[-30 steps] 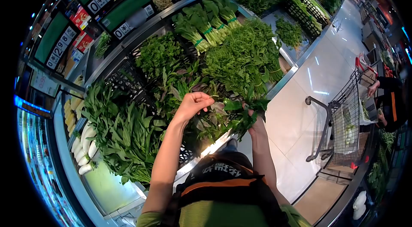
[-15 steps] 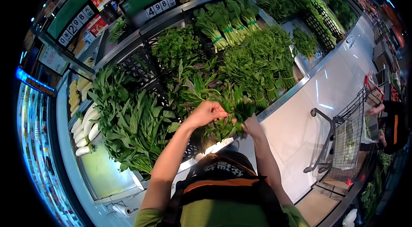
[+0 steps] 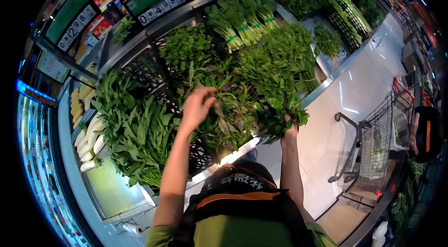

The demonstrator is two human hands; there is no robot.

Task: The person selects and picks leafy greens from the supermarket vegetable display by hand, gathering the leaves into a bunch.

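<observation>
Green leaves (image 3: 277, 117) — apparently in right hand (image 3: 290, 125).

Green short-sleeved shirt (image 3: 228, 233); black apron (image 3: 240, 206), orange trim (image 3: 242, 196), white lettering (image 3: 241, 182).

The display stand (image 3: 109, 191) bears leafy greens (image 3: 144, 135) left of the left hand (image 3: 197, 108), white radishes (image 3: 87, 156) farther left, banded bunches (image 3: 241, 28) beyond.

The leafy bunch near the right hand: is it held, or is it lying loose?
Held: the leafy bunch is in the right hand, whose fingers show among its leaves.
</observation>
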